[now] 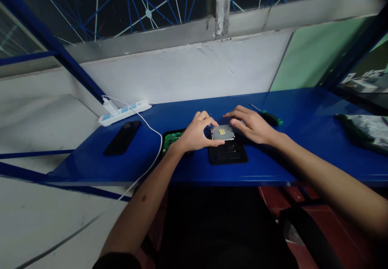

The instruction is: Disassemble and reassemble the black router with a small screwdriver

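Left hand: the left hand (197, 131) is clamped on the plate, thumb along its near edge and index finger at the far one.
Plate: a thin grey metal piece (216, 135), held above the far part of the cover, in front of the person.
Pad: a small yellow square (222, 131) on the plate's upper face.
Right hand: the right hand (253, 125) is just beside the plate's right end, thumb and fingers apart; whether a fingertip touches the plate – cannot tell.
Cover: a black piece with rounded corners (228, 156), flat on the tabletop (309, 139), its far part hidden by the plate.
Board: a green circuit board (171, 139) in a dark surround, left of the cover and partly behind the left hand.
Screwdriver: green and black handle (272, 118), just beyond the right hand, the shaft pointing away to the left.
Phone: black (122, 138), lying at a slant near the left end of the tabletop.
Power strip: white (125, 112), at the far left edge – a charger (110, 106) stands in it.
Cable: white (161, 141), curving from the charger past the board and over the near edge.
Bag: a shiny, crumpled bundle (371, 131) at the far right, well apart from the hands.
Wall: white (194, 71), behind the tabletop, with a green panel (318, 55) towards the right.
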A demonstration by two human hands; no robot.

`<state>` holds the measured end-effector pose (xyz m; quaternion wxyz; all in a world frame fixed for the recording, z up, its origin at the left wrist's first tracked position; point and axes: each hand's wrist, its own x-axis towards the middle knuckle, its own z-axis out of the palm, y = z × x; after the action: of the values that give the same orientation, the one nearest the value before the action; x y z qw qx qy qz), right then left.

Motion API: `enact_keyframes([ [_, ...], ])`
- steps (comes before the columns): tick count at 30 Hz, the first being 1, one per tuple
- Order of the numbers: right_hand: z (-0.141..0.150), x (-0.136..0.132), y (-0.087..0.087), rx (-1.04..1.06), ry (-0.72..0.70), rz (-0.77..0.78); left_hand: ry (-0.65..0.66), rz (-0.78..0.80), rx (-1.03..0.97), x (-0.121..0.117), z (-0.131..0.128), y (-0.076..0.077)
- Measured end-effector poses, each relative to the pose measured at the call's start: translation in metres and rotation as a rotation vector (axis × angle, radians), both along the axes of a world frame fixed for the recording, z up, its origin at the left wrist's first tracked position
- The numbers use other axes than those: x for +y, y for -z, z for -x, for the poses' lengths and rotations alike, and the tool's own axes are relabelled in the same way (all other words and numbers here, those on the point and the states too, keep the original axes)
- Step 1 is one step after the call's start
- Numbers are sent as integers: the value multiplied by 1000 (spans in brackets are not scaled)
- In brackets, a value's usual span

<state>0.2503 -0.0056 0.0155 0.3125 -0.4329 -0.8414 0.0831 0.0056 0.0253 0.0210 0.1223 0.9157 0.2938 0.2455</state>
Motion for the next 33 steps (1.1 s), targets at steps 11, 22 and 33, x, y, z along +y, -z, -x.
enact_keyframes([
  [11,-1,7,7,-47,115,-17,159,58,139,-6,-3,5],
  [22,-2,8,8,-54,121,-6,114,14,202,-10,-6,6],
  [33,-5,12,13,-144,398,-55,113,48,242,-11,-7,6],
])
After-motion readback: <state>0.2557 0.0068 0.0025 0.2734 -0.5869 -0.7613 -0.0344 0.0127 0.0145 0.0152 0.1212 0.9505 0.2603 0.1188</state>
